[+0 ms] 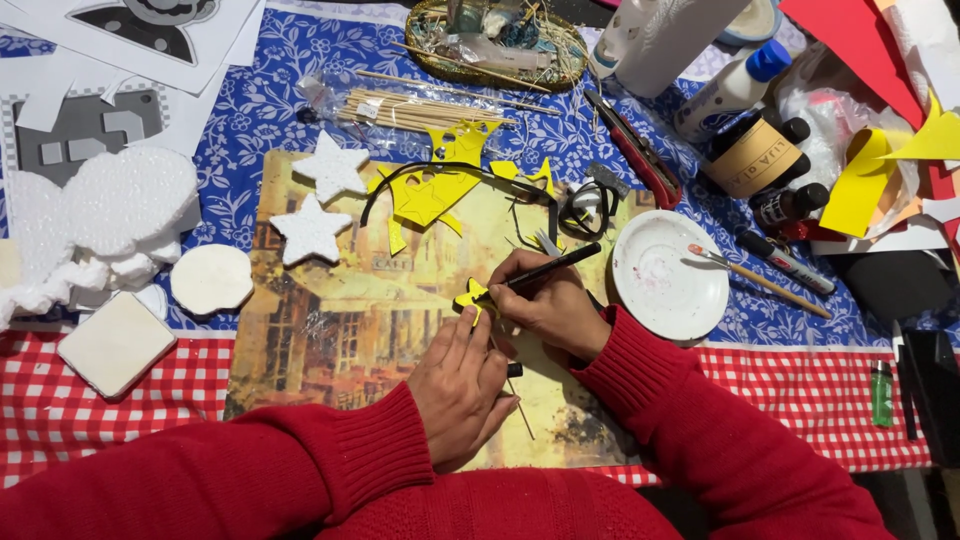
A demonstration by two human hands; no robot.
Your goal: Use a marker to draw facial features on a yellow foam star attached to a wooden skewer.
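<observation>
— What does the head view show in the middle?

— The right hand (555, 305) has its grip clamped on a black pen (548, 270), tip down on a small yellow star (471, 296). The left hand (462, 385) lies flat just below, fingers pressed against the star and a thin wooden stick (519, 405) that runs out under the palm. Its grip is together on the star's edge, though I cannot tell how firmly.

— And where does the star lie?

— On a picture mat (340, 320) printed with old buildings, which covers the middle of the table (790, 385). Both sleeves are red knit.

— What lies around it?

— Above the hands, yellow foam offcuts (432, 195) and a curl of black strip (450, 172). Two white foam stars (320, 200) sit on the mat's upper left. A white plate (668, 275) is just right of the right hand, with a paintbrush (757, 277) resting across its rim. Further up, a bundle of wooden skewers (420, 110), a wicker tray (497, 45), dark bottles (760, 160). At the left, white foam lumps (110, 210) and a square white tile (117, 343). A green lighter (881, 392) lies on the red checked cloth at the right.
</observation>
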